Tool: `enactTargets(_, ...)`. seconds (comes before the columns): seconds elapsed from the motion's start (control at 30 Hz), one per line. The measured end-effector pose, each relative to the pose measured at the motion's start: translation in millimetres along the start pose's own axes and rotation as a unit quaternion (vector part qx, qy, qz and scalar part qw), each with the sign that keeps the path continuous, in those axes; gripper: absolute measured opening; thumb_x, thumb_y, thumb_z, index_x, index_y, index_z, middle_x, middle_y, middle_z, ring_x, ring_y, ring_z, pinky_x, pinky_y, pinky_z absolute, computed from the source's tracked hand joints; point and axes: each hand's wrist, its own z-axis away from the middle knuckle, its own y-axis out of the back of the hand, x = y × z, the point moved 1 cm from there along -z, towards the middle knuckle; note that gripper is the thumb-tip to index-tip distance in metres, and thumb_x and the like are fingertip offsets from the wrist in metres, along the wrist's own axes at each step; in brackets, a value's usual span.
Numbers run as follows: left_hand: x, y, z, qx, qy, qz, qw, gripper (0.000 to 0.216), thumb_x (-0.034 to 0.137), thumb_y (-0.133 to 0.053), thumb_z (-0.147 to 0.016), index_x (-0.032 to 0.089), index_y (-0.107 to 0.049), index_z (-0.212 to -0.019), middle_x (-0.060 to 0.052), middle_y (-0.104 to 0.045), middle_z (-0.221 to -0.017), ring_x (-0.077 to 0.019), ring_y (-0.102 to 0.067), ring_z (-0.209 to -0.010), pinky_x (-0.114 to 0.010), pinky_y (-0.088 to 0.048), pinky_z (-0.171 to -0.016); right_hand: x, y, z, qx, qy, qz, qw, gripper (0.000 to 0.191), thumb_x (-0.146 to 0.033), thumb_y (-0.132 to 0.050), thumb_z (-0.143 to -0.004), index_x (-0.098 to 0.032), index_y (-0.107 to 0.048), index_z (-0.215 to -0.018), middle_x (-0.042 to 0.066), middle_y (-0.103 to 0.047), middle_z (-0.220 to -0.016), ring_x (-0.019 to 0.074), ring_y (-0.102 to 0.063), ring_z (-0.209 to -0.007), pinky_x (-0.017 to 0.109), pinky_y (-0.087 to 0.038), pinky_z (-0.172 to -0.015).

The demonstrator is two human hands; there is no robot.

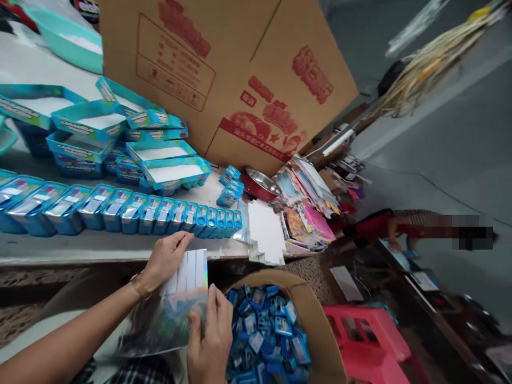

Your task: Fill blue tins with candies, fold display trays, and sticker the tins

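A shiny, silvery sticker sheet [191, 274] with pale strips along its upper part is tilted over my lap. My right hand [212, 336] grips its lower right side, thumb across the front. At the sheet's upper left edge is my left hand [170, 258], its fingertips pinched together; whatever is between them is hidden. Just beyond those fingertips, a long row of small blue boxes [136, 213] stands along the table's front edge, several with silvery labels on top. Below and right of my hands, a cardboard carton [320, 325] holds a heap of small blue boxes [264, 325].
Blue display trays [176, 170] are stacked behind the row. A large cardboard box [224, 69] stands at the back. White card [266, 232], a metal bowl [262, 181] and colourful packets [308, 224] lie right. A pink stool [368, 330] and another person [376, 224] are farther right.
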Motion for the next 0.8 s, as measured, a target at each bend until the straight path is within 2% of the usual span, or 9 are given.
enactTargets(0.07,-0.5,-2.6,2.5,0.008,-0.007,-0.028,1.0,0.042,0.051,-0.043,-0.093,0.019,-0.07,-0.092,-0.004,-0.074,-0.087,-0.0195,-0.064,-0.077,-0.025,-0.04,-0.07,-5.1,1.5,2.0,0.017,0.016,0.047,0.999,0.055,-0.029,-0.053,-0.093,-0.021,-0.039,-0.147,0.018,-0.05,-0.135,0.0311,-0.049,-0.122,0.047,-0.048,-0.095)
enactTargets(0.13,-0.5,-5.7,4.5,0.007,-0.012,-0.065,0.998,0.043,0.05,-0.041,-0.094,0.019,-0.07,-0.097,-0.007,-0.075,-0.095,-0.0224,-0.067,-0.085,-0.027,-0.042,-0.073,-10.8,2.5,0.7,0.021,0.015,0.046,0.999,0.042,-0.028,-0.052,-0.093,-0.022,-0.053,-0.135,0.018,-0.054,-0.127,0.0314,-0.053,-0.115,0.049,-0.049,-0.092)
enactTargets(0.2,0.8,-9.3,7.3,-0.009,-0.019,-0.104,0.994,0.045,0.049,-0.037,-0.095,0.019,-0.069,-0.102,-0.009,-0.075,-0.097,-0.0248,-0.068,-0.089,-0.028,-0.043,-0.077,-15.8,2.5,-3.3,0.014,-0.003,-0.001,1.0,0.022,-0.027,-0.048,-0.093,-0.022,-0.064,-0.108,0.014,-0.06,-0.105,0.0279,-0.058,-0.097,0.044,-0.05,-0.081)
enactTargets(0.3,6.4,-9.8,13.7,-0.049,-0.067,-0.119,0.989,0.048,0.047,-0.032,-0.097,0.017,-0.067,-0.112,-0.012,-0.072,-0.108,-0.0259,-0.066,-0.099,-0.031,-0.045,-0.086,-16.1,5.4,-16.8,-0.015,-0.082,-0.14,0.987,0.02,-0.029,-0.046,-0.094,-0.022,-0.057,-0.079,0.004,-0.057,-0.076,0.0191,-0.055,-0.072,0.032,-0.046,-0.064)
enactTargets(0.43,18.6,5.8,29.3,-0.104,-0.211,-0.089,0.968,0.059,0.049,-0.045,-0.093,0.02,-0.044,-0.144,-0.013,-0.042,-0.151,-0.0303,-0.035,-0.14,-0.044,-0.025,-0.115,-2.3,25.5,-44.9,0.005,-0.166,-0.347,0.923,0.024,-0.038,-0.049,-0.094,-0.02,-0.05,-0.078,-0.002,-0.053,-0.071,0.0136,-0.05,-0.066,0.025,-0.043,-0.061)
enactTargets(0.53,26.4,16.3,43.3,-0.241,-0.234,-0.063,0.94,0.098,0.057,-0.07,-0.074,0.025,-0.023,-0.154,-0.011,-0.023,-0.161,-0.0357,-0.021,-0.146,-0.052,-0.017,-0.118,8.1,43.2,-60.9,0.009,-0.153,-0.429,0.89,0.025,-0.041,-0.05,-0.094,-0.021,-0.047,-0.079,-0.003,-0.05,-0.072,0.012,-0.046,-0.066,0.024,-0.041,-0.062)
enactTargets(0.63,37.4,18.5,51.5,-0.346,-0.18,0.01,0.921,0.106,0.053,-0.078,-0.067,0.027,-0.023,-0.154,-0.012,-0.033,-0.157,-0.0344,-0.034,-0.141,-0.047,-0.028,-0.116,12.3,55.9,-67.5,0.015,-0.128,-0.4,0.908,0.025,-0.04,-0.049,-0.095,-0.021,-0.047,-0.08,-0.003,-0.047,-0.071,0.0121,-0.044,-0.065,0.024,-0.04,-0.062)
enactTargets(0.73,53.8,15.5,49.5,-0.408,-0.114,0.097,0.901,0.067,0.046,-0.069,-0.079,0.026,-0.05,-0.14,-0.007,-0.064,-0.128,-0.0279,-0.061,-0.113,-0.035,-0.049,-0.097,12.4,68.7,-71.2,0.073,-0.082,-0.257,0.96,0.021,-0.036,-0.051,-0.095,-0.021,-0.052,-0.079,0.0,-0.051,-0.076,0.0149,-0.05,-0.073,0.027,-0.043,-0.07)
enactTargets(0.8,65.4,13.2,42.3,-0.418,-0.089,0.115,0.897,0.04,0.044,-0.064,-0.081,0.023,-0.069,-0.115,-0.003,-0.074,-0.097,-0.0244,-0.068,-0.087,-0.03,-0.054,-0.077,12.9,77.7,-76.5,0.125,-0.031,-0.157,0.979,0.018,-0.033,-0.054,-0.092,-0.02,-0.056,-0.079,0.006,-0.058,-0.096,0.0203,-0.053,-0.096,0.034,-0.043,-0.086)
